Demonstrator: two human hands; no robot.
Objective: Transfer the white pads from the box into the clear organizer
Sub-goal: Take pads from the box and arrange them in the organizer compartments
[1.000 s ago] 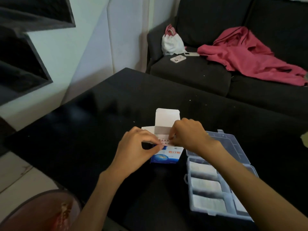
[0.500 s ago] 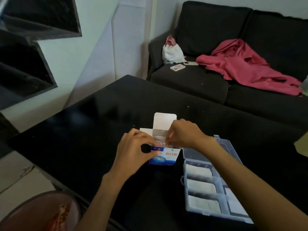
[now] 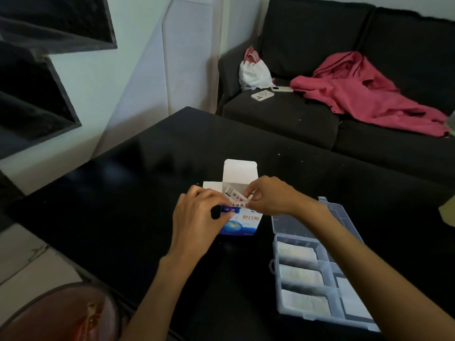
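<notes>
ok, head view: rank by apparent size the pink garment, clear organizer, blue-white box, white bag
1. pink garment
2. clear organizer, though it sits much nearer the camera, so this is unsure
3. and 4. white bag and blue-white box: they look alike, and the hands hide part of the box, so unranked

Left grip (image 3: 197,217) and right grip (image 3: 268,195) curled, pinching.

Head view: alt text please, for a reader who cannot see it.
Two hands work at an open blue-and-white box on a black table: the left hand grips it, the right hand pinches packets at its mouth. A clear organizer holding white pads lies right.
</notes>
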